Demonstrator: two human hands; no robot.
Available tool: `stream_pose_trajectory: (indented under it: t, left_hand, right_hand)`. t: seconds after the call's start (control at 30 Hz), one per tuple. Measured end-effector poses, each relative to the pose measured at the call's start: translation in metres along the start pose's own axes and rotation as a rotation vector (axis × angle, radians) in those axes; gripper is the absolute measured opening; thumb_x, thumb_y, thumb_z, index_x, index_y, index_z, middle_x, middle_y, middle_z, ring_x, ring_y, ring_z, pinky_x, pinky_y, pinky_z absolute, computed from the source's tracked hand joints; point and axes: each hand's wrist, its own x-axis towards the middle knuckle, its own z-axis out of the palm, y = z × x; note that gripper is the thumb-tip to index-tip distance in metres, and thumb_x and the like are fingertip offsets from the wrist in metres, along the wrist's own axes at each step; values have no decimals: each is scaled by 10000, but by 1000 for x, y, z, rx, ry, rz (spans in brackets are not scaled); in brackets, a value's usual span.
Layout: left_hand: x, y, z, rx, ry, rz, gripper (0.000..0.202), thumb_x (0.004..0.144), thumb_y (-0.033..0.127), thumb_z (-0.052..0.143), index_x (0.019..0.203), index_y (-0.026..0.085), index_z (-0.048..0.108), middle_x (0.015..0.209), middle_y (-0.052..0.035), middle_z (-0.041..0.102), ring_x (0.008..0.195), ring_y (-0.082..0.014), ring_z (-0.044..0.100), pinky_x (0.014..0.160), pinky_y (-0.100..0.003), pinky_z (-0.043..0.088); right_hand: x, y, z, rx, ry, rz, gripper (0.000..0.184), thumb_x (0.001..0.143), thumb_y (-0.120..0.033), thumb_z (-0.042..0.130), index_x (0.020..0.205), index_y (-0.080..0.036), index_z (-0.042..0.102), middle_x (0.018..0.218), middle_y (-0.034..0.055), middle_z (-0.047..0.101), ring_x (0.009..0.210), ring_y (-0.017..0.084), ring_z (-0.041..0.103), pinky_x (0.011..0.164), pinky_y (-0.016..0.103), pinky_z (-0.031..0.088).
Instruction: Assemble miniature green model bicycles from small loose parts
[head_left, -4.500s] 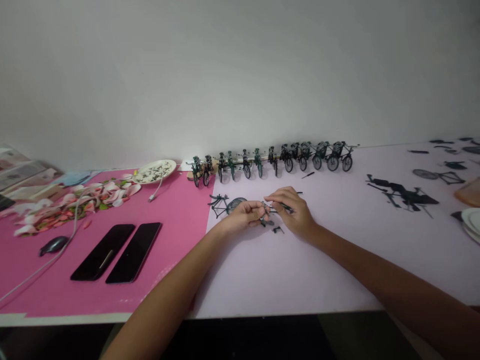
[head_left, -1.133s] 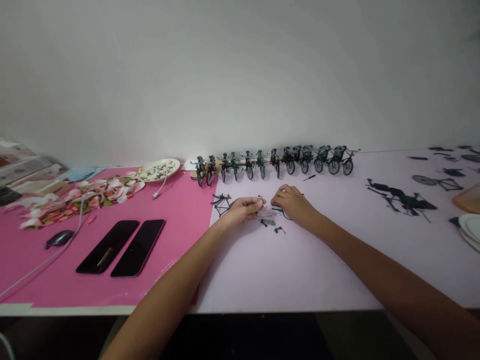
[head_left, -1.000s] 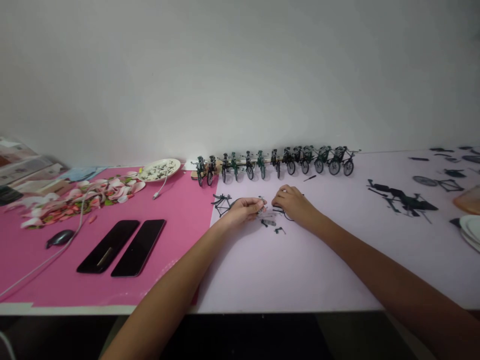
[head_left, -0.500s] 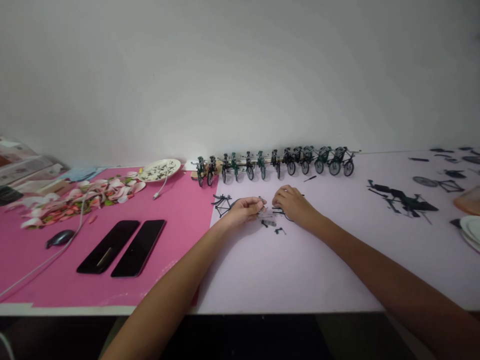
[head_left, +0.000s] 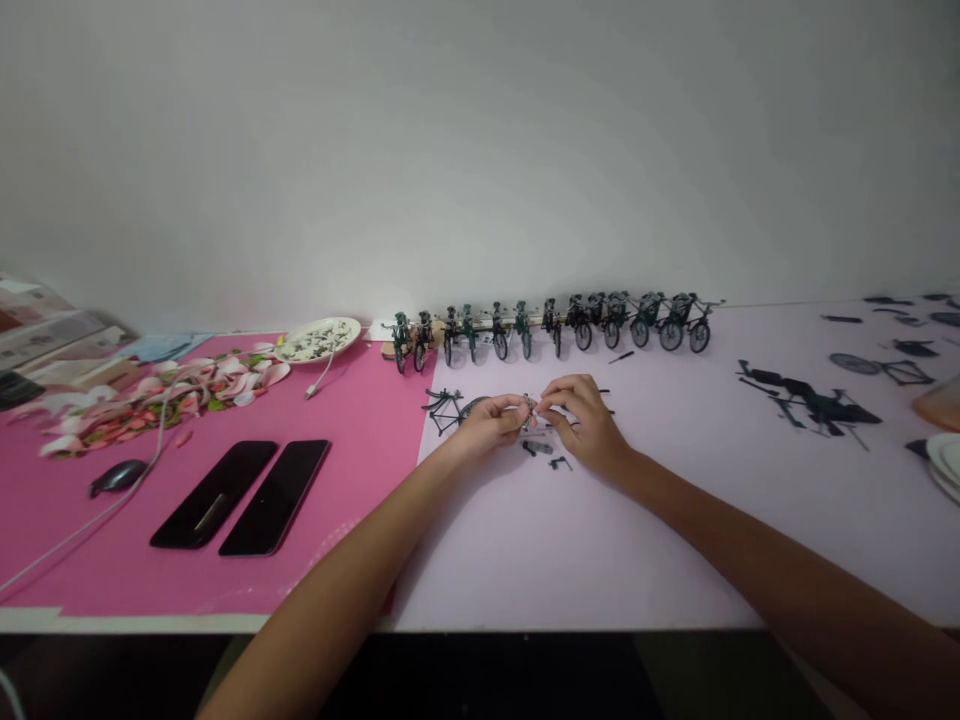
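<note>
Grey wall [head_left: 480, 150], pink-and-lilac tabletop [head_left: 600, 560]; left fingers [head_left: 514, 414] clamped on tiny part [head_left: 529, 407], right fingers [head_left: 553, 398] pinched together at it, I'd brace left, nudge lightly with right

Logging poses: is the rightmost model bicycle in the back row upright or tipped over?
Upright: the model bicycle stands on its wheels, its frame above them, beyond the right hand.
</note>
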Motion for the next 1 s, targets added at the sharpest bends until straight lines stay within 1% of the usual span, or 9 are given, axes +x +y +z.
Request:
stream_pose_trajectory:
  t: [0.2, 0.3, 0.4, 0.57, 0.73, 0.9, 1.0]
  left_hand:
    - [-3, 2, 4, 10, 10, -7, 558, 624, 566, 935, 809, 127, 644, 785, -16, 622, 460, -14, 296, 463, -236, 155]
    - [-4, 2, 4, 5, 0, -11, 545, 646, 562, 926, 796, 123, 639, 777, -14, 612, 457, -9, 284, 468, -238, 147]
    - [-3, 1, 3, -7, -9, -12, 549, 636, 554, 935, 767, 124, 620, 772, -14, 611, 458, -5, 282, 479, -236, 144]
    - [-3, -1, 3, -20, -22, -22, 524, 658, 538, 927, 769, 131, 617, 782, -20, 620, 470, -14, 270, 482, -242, 129]
    - [-3, -1, 4, -30, -12, -19, 532, 630, 528, 945, 760, 124, 624, 756, -19, 614, 465, -14, 290, 487, -243, 134]
    - [-4, -1, 4, -35, -11, -19, 507, 651, 506, 941, 772, 128, 627, 754, -21, 625, 463, -13, 295, 490, -245, 135]
    - [-3, -2, 2, -19, -12, -22, 534, 636, 534, 942, 789, 130, 628, 734, -18, 628, 455, -15, 296, 485, -246, 136]
  right_hand:
    - [-2, -2, 3, 2, 71, -11, 111, 1011, -271, 583, 957, -263, 679, 1082, 105, 609, 1090, 287, 582, 958, 499, 508]
    - [-2, -3, 3, -11, 36, 3, 105, 1004, -277, 592, 966, -263, 689, 1099, 109, 606, 1109, 298, 575, 978, 517, 503]
    - [-3, -3, 4, -33, -4, 17, 115, 1001, -269, 589, 978, -264, 702, 1101, 107, 607, 1116, 301, 570, 1007, 528, 484]
    - [-4, -3, 4, -2, 9, 25, 96, 994, -286, 608, 967, -270, 699, 1087, 100, 611, 1101, 301, 575, 1005, 535, 482]
    - [-4, -6, 3, 50, 19, 52, 74, 993, -294, 624, 944, -262, 669, 1082, 99, 605, 1100, 293, 585, 1012, 525, 485]
    - [-3, -9, 1, 75, -25, 85, 71, 1000, -293, 613, 946, -260, 646, 1097, 96, 600, 1118, 291, 579, 1031, 525, 475]
    - [-3, -9, 1, 103, -47, 82, 80, 1010, -288, 596, 949, -253, 633, 1099, 94, 601, 1125, 281, 577, 1032, 510, 475]
